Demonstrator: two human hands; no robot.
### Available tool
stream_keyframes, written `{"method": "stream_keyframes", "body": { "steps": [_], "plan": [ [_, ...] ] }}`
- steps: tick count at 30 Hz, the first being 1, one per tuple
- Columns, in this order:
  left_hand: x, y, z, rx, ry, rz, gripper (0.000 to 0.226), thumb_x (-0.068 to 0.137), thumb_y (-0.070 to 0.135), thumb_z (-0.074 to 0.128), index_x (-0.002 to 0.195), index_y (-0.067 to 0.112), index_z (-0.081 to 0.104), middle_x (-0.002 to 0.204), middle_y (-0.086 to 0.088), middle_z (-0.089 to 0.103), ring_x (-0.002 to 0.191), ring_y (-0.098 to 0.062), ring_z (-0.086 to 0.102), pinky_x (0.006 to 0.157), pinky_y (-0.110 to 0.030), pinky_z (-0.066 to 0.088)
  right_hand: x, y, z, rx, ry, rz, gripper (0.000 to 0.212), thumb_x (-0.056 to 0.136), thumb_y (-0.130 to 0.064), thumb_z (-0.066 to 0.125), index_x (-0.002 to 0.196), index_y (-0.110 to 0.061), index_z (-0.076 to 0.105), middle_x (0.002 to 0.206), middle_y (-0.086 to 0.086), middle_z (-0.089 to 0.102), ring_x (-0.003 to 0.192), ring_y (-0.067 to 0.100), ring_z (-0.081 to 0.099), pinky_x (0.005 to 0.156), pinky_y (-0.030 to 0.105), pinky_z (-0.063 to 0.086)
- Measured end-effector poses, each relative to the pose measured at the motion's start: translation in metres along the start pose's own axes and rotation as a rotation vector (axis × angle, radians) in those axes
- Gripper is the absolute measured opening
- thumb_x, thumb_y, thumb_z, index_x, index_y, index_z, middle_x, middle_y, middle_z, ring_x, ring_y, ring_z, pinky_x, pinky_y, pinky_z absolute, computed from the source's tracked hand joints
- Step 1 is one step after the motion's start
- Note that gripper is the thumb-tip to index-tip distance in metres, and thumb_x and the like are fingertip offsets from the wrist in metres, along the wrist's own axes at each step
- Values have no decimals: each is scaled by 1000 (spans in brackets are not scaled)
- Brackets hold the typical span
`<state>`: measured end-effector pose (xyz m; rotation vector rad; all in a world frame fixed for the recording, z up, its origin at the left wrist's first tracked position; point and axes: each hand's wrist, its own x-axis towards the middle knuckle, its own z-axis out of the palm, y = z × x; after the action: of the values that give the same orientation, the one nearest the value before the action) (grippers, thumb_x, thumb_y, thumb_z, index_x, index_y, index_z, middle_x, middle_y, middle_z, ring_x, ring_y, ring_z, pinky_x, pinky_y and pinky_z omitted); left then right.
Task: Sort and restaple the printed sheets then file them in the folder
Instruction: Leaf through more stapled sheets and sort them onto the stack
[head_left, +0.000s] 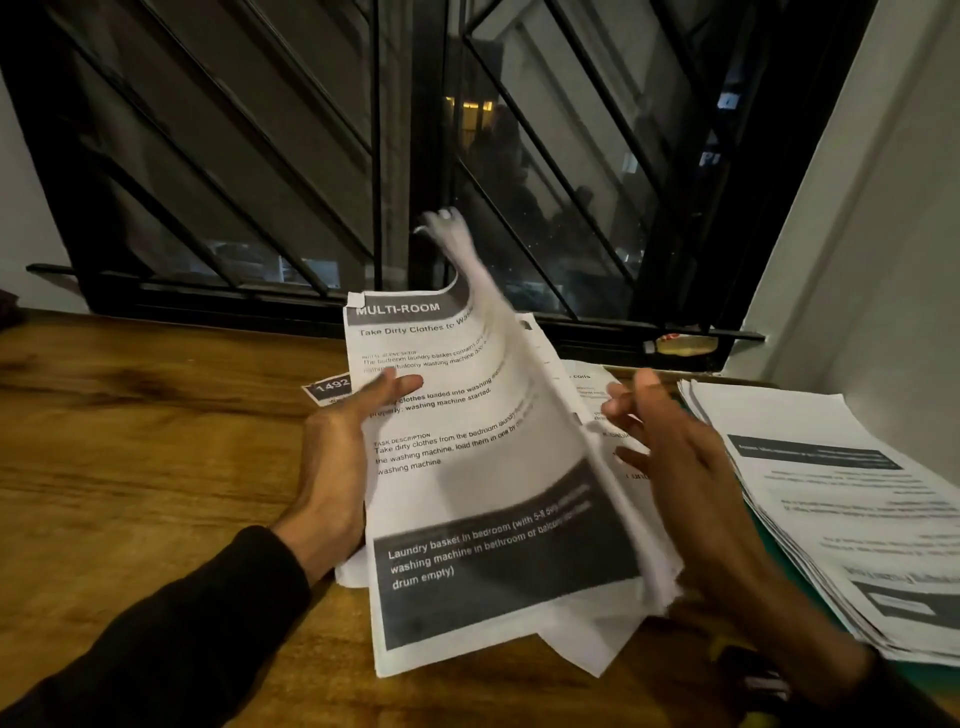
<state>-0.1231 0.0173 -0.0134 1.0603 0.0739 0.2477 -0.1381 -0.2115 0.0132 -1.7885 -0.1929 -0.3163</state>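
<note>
My left hand (337, 467) grips a sheaf of printed sheets (467, 519) by its left edge, thumb lying across the top page headed "MULTI-ROOM". One or more sheets (483, 291) curl upward in mid-turn, blurred. My right hand (675, 457) hovers at the right side of the sheaf, fingers spread and relaxed, against the turning pages' edge. A second stack of printed sheets (831, 509) lies at the right on a green folder (930, 675), of which only an edge shows.
All of this is over a wooden table (130, 467). A small dark card reading "1492" (330, 389) lies left of the sheaf. A dark object (748, 670) sits near my right wrist. Behind is a barred window (311, 182) with a bottle (680, 344) on its sill; a wall rises at right.
</note>
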Motion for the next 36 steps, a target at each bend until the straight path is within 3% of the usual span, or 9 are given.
{"method": "stream_keyframes", "body": {
  "steps": [4, 10, 15, 18, 23, 28, 30, 33, 36],
  "plan": [
    [-4, 9, 10, 187, -18, 256, 23, 91, -4, 60, 102, 10, 75, 107, 2, 76, 98, -10, 72, 74, -18, 56, 13, -3, -14, 139, -128, 299, 56, 78, -75, 30, 113, -41, 56, 112, -20, 57, 103, 9, 57, 98, 44, 42],
    [-20, 46, 40, 314, -118, 662, 23, 89, -4, 64, 106, 8, 73, 106, 5, 75, 104, -7, 69, 81, -14, 52, 20, -21, -9, 202, -103, 132, 39, 86, -39, 62, 121, -22, 56, 106, -1, 73, 82, 10, 72, 62, 23, 57],
    [-25, 76, 59, 384, -136, 982, 33, 91, -1, 64, 123, 6, 62, 112, 14, 70, 112, -5, 65, 93, -22, 52, 31, -36, -18, 364, 18, -72, 40, 78, -34, 66, 115, -24, 59, 111, 0, 72, 97, 17, 70, 77, 33, 58],
    [-28, 52, 48, 468, -162, 895, 28, 92, 2, 65, 117, 13, 67, 108, 26, 70, 111, -5, 66, 95, -27, 54, 19, -14, -14, 283, -18, 13, 26, 86, -27, 63, 111, -28, 57, 111, 2, 71, 90, 14, 72, 71, 28, 59],
    [-23, 45, 33, 466, -141, 649, 25, 88, 0, 68, 102, 20, 74, 116, 3, 72, 110, -13, 66, 88, -25, 57, 15, -12, -14, 94, 147, -24, 17, 92, -18, 60, 105, -29, 56, 103, -7, 69, 88, 7, 68, 73, 24, 57],
    [-12, 98, 26, 827, 159, 804, 78, 84, 13, 76, 150, 27, 37, 165, 0, 13, 150, -18, 19, 117, -31, 23, 41, -73, -47, -396, 110, -233, 10, 95, -19, 58, 104, -16, 61, 96, 2, 68, 80, 13, 64, 68, 26, 50],
    [-8, 109, 21, 956, 140, 780, 90, 83, 24, 78, 155, 30, 24, 164, 0, 20, 149, -16, 20, 117, -32, 22, 48, -95, -58, -580, 34, -288, 3, 93, -19, 61, 95, -17, 62, 90, 1, 68, 79, 15, 63, 67, 25, 47],
    [-7, 110, 22, 897, -115, 530, 47, 88, 19, 72, 131, 23, 56, 117, 11, 70, 107, 1, 63, 93, -20, 50, 48, -122, -64, -755, -62, -357, 6, 92, -22, 63, 87, -20, 60, 80, -7, 64, 79, 14, 61, 64, 22, 45],
    [-3, 91, 15, 737, -200, 369, 9, 93, 18, 61, 96, 18, 69, 90, 7, 77, 85, -9, 74, 76, -31, 58, 51, -132, -67, -853, -84, -393, 9, 90, -29, 65, 94, -20, 65, 95, 1, 69, 91, 20, 62, 84, 41, 52]
  ]
}}
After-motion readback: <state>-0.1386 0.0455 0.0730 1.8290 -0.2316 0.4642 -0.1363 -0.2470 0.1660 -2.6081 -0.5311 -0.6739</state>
